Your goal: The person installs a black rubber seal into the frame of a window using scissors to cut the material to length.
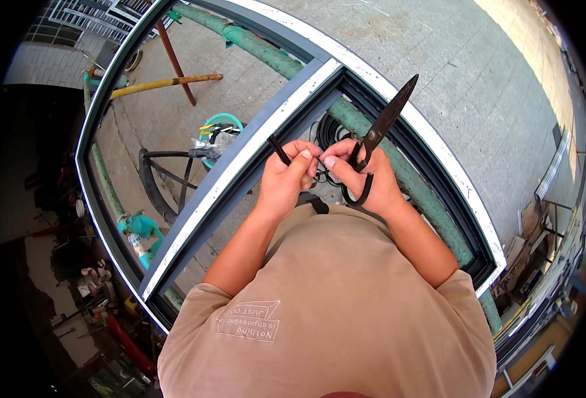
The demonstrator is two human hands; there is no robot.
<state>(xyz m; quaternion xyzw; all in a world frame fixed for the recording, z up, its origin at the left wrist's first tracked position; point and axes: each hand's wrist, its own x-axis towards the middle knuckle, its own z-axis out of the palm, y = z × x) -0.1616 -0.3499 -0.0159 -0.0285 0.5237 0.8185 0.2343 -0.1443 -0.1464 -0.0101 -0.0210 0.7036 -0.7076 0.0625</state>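
Note:
My right hand (371, 180) has a pair of dark metal shears (391, 114) hooked in it, the blades pointing up and away to the right and one black loop handle hanging below the palm. Its thumb and forefinger are pinched together. Facing it, my left hand (285, 174) is closed around a short black strip (279, 150) that sticks out at the upper left. The fingertips of both hands almost meet, and whatever thin piece lies between them is too small to make out. Under the hands is a window frame (442, 147) with white and dark grey bars.
Green padded rails (266, 53) support the frame. Behind my right hand lies a coil of black strip (330, 131). A teal bucket (222, 119) with odds and ends stands on the floor, near a yellow bar (167, 85). Scrap lengths (553, 166) lie at the right.

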